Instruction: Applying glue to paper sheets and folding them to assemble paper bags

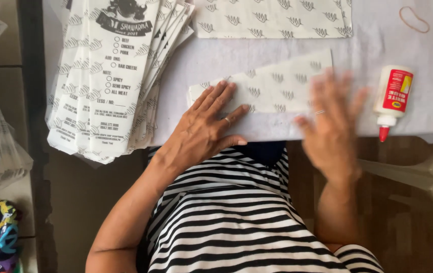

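Note:
A folded sheet of white patterned paper (277, 88) lies near the table's front edge. My left hand (206, 126) presses flat on its left end, fingers spread, a ring on one finger. My right hand (330, 121) is blurred with motion over the sheet's right end, fingers apart and palm down, also wearing a ring. Neither hand grips anything. A white glue bottle (392, 96) with a red label and red tip lies just right of my right hand.
A fanned stack of printed white paper bags (110, 76) overhangs the table's left edge. More patterned paper (272, 17) lies at the back. A rubber band (414, 19) rests at the far right. A plastic chair (429, 174) stands lower right.

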